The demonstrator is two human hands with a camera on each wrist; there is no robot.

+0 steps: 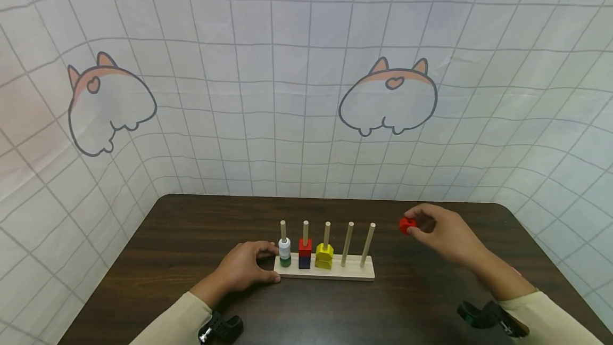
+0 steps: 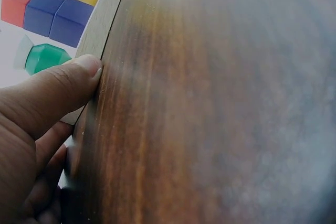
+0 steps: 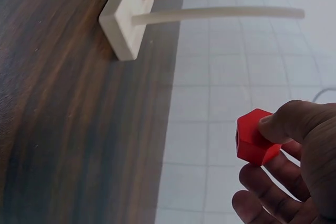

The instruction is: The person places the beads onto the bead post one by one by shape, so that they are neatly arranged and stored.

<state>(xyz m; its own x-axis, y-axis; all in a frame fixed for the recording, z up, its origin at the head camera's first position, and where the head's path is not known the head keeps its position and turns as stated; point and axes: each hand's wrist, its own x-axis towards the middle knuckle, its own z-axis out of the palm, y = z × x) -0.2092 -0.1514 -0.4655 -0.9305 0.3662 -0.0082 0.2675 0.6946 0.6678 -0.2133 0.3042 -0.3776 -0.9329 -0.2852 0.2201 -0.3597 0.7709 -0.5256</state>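
Observation:
A pale wooden peg board [image 1: 325,274] with several upright pegs lies on the table. My left hand [image 1: 247,265] grips its left end, thumb at the front edge and fingers behind. White beads [image 1: 284,248] above a green bead [image 2: 46,59] fill the leftmost peg. Beside them, a red cube bead [image 1: 305,247] sits over dark blue cube beads [image 2: 58,18]. Yellow hexagonal beads [image 1: 324,256] are stacked on the middle peg. Right of the board, my right hand [image 1: 442,229] pinches a red hexagonal bead [image 3: 255,136] between thumb and fingers, held in the air.
Two bare pegs [image 1: 366,245] stand at the board's right end. Under everything is a dark brown wooden table [image 1: 191,222]. Behind it hangs a white gridded cloth [image 1: 297,121] with cartoon animal drawings.

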